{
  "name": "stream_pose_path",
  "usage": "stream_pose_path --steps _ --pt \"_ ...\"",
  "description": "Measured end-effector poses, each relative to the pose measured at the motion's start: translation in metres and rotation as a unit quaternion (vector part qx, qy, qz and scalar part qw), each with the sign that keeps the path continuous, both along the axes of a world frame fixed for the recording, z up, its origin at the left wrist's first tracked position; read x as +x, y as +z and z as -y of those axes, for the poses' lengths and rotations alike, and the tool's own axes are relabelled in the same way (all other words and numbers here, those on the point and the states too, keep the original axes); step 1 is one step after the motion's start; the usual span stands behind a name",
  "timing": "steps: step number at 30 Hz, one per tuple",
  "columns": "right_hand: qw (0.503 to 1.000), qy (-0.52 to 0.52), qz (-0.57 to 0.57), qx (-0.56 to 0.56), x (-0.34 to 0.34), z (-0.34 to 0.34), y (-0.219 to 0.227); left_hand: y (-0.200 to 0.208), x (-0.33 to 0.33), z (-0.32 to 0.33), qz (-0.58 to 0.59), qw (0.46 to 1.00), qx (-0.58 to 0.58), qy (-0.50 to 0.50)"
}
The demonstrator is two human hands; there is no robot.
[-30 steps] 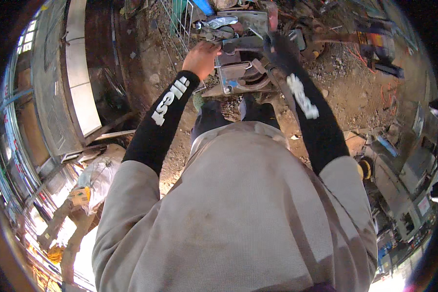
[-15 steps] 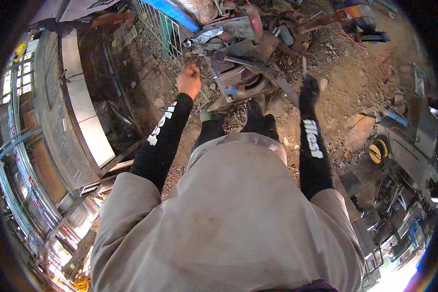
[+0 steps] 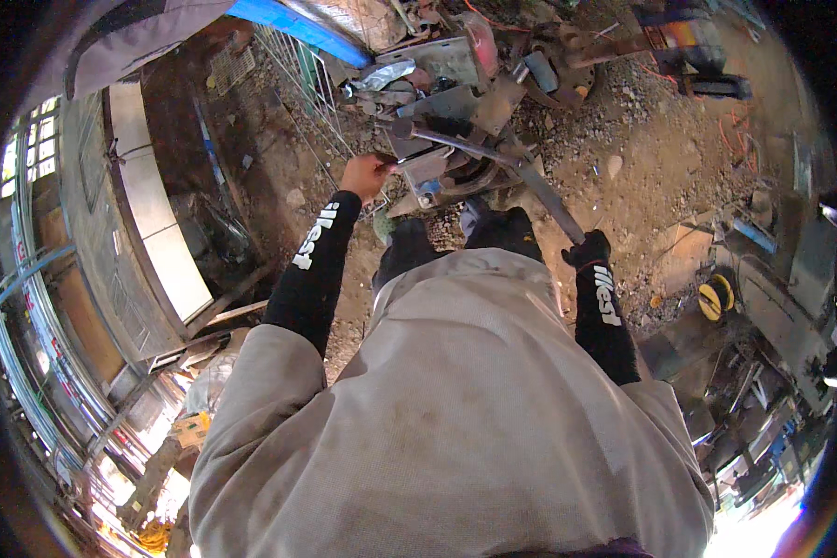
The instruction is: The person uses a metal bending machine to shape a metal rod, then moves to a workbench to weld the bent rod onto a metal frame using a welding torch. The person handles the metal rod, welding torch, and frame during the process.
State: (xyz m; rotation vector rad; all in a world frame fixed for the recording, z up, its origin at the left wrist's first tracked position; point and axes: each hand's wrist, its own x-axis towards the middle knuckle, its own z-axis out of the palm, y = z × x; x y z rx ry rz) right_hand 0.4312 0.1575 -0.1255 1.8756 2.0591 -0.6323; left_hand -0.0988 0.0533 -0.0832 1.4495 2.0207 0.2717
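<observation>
My bare left hand [image 3: 366,177] is closed in a pinch. A thin, light-coloured piece [image 3: 397,168] shows at its fingertips, too small to name. It reaches the edge of a worn metal base with a curved part, where a small blue patch [image 3: 428,190] shows. My right hand [image 3: 587,250], in a black glove, is closed around the near end of a long dark bar [image 3: 550,197]. From there the bar slants up and left to the metal base. A dark rod [image 3: 465,146] with a thick rounded end lies across the base. Where rod and bar meet, I cannot tell whether they join.
Scrap metal and a crumpled silvery sheet [image 3: 388,74] lie beyond the base. A wire rack [image 3: 325,88] and a blue beam [image 3: 302,30] stand ahead left. A long wooden panel [image 3: 111,232] runs along the left. A yellow spool [image 3: 716,298] sits at right on gravelly ground.
My right hand has come nearer to me and now grips the bar's end, which has swung nearer too. My left hand has moved toward the metal base, with the thin piece now showing.
</observation>
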Motion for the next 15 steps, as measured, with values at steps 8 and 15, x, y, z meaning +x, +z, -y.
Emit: stream_pose_path --steps 8,15 --pt "0.987 -0.123 0.073 -0.072 -0.002 -0.031 -0.019 0.054 0.020 0.012 0.113 0.981 0.095 0.127" --pt "0.994 -0.050 0.098 0.018 0.009 -0.107 -0.070 0.116 0.040 0.015 0.021 0.991 0.100 0.086"
